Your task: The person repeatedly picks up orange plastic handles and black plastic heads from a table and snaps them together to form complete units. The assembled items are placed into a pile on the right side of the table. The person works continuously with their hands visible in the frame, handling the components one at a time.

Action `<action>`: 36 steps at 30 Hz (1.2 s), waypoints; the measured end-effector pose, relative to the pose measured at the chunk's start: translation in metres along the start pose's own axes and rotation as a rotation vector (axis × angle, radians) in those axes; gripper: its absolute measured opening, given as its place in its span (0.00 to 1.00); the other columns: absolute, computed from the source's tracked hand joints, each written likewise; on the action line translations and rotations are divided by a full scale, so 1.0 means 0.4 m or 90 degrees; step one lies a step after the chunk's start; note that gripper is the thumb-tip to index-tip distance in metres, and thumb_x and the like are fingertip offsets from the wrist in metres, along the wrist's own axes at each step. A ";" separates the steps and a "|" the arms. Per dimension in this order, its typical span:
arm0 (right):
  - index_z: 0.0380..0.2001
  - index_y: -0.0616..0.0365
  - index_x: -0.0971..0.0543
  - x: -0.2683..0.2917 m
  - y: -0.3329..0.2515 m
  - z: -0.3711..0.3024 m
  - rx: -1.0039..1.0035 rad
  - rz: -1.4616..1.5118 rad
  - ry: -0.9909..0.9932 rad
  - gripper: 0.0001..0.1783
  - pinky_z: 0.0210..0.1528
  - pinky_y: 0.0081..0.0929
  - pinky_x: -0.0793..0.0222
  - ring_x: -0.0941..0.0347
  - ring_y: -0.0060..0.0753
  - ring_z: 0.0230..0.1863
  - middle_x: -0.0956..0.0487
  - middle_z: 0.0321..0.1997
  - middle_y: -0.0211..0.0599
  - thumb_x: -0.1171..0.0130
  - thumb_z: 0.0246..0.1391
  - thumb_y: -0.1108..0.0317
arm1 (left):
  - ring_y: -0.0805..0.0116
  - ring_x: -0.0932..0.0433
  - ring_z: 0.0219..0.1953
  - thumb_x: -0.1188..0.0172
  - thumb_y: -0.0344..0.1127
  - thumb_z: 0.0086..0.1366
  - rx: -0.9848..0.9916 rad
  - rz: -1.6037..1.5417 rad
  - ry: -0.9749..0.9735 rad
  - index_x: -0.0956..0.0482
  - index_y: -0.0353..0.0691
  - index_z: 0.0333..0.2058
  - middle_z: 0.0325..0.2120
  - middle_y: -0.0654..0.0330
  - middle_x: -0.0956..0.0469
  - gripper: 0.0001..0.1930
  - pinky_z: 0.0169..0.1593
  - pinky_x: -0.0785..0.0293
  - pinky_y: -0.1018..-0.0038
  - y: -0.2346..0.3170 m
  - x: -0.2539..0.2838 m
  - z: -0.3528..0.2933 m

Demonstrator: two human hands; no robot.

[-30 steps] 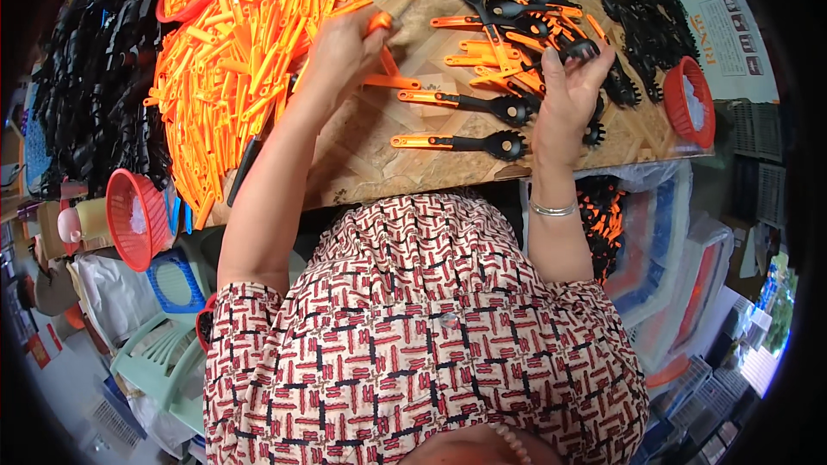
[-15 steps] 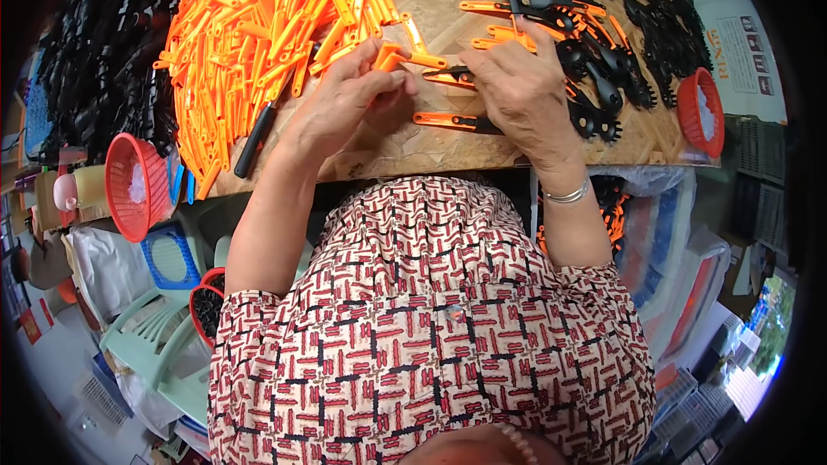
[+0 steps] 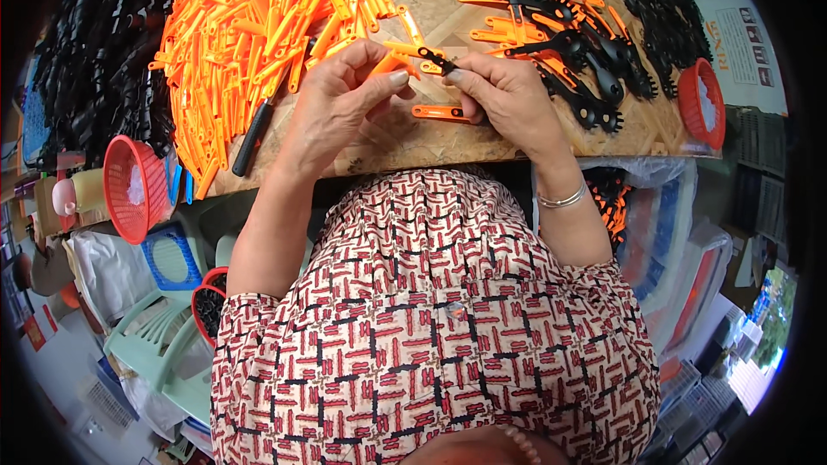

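Note:
My left hand (image 3: 349, 103) is closed, thumb and fingers pinching an orange plastic handle piece (image 3: 390, 64). Opposite it, my right hand (image 3: 508, 102) grips a narrow black plastic piece (image 3: 438, 60) between thumb and fingers; its tip points at the orange piece, and my fingers hide the rest. The two pieces are close together, and I cannot tell whether they touch. Below my right fingertips an orange handle (image 3: 439, 112) lies on the wood-patterned table (image 3: 413, 153). Beyond my right hand are black kitchen utensils (image 3: 603, 77), several with orange handles.
A large heap of orange handle pieces (image 3: 250, 43) covers the table's left side, with a black-handled tool (image 3: 253, 139) at its near edge. Black parts (image 3: 103, 60) pile up farther left. Red baskets stand left (image 3: 129, 189) and right (image 3: 702, 108); a carton (image 3: 741, 34) is at the far right.
My right hand has drawn nearer to me and turned, raising the black piece's tip toward the orange piece. A black utensil it covered now shows. My left hand has barely moved.

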State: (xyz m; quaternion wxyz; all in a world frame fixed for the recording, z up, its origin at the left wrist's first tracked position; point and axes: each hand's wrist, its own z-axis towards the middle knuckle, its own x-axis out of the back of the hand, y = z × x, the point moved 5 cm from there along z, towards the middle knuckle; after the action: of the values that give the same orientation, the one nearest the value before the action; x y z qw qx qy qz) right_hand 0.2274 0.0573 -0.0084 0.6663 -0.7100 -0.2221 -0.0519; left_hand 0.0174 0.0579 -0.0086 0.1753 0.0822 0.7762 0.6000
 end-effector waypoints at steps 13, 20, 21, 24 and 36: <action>0.27 0.58 0.17 -0.010 -0.020 -0.008 0.013 -0.107 -0.081 0.15 0.25 0.32 0.31 0.25 0.31 0.18 0.22 0.16 0.35 0.41 0.63 0.60 | 0.67 0.20 0.36 0.30 0.26 0.61 -0.311 0.535 -0.008 0.18 0.34 0.43 0.35 0.58 0.22 0.11 0.41 0.23 0.74 0.069 -0.042 -0.016; 0.30 0.56 0.16 -0.015 -0.020 -0.007 0.037 -0.210 -0.096 0.15 0.31 0.41 0.29 0.22 0.47 0.26 0.20 0.21 0.42 0.43 0.62 0.57 | 0.64 0.20 0.36 0.29 0.29 0.60 -0.327 0.551 -0.022 0.17 0.35 0.39 0.35 0.58 0.23 0.10 0.40 0.24 0.71 0.068 -0.036 -0.007; 0.30 0.56 0.16 -0.015 -0.025 -0.006 0.041 -0.221 -0.105 0.15 0.31 0.41 0.29 0.22 0.47 0.26 0.20 0.21 0.42 0.43 0.62 0.57 | 0.66 0.19 0.37 0.28 0.29 0.59 -0.302 0.558 -0.028 0.16 0.34 0.39 0.36 0.58 0.22 0.10 0.41 0.23 0.73 0.064 -0.032 -0.006; 0.31 0.55 0.15 -0.015 -0.031 -0.003 0.045 -0.226 -0.123 0.15 0.32 0.42 0.29 0.21 0.47 0.27 0.20 0.22 0.43 0.42 0.62 0.56 | 0.63 0.21 0.34 0.31 0.30 0.63 -0.310 0.540 -0.038 0.17 0.36 0.40 0.32 0.58 0.25 0.09 0.39 0.26 0.68 0.064 -0.030 -0.006; 0.28 0.55 0.15 -0.032 0.020 0.011 0.017 -0.115 -0.188 0.15 0.28 0.34 0.30 0.24 0.35 0.21 0.22 0.17 0.37 0.41 0.61 0.57 | 0.65 0.19 0.35 0.32 0.32 0.67 -0.280 0.613 -0.104 0.18 0.35 0.46 0.34 0.61 0.19 0.12 0.41 0.23 0.73 0.053 -0.041 0.008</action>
State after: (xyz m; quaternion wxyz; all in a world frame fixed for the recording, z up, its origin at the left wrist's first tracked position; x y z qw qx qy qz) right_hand 0.2182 0.0584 -0.0210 0.6284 -0.6782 -0.3810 -0.0037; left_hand 0.0319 0.0609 0.0139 -0.0467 0.4366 0.4902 0.7529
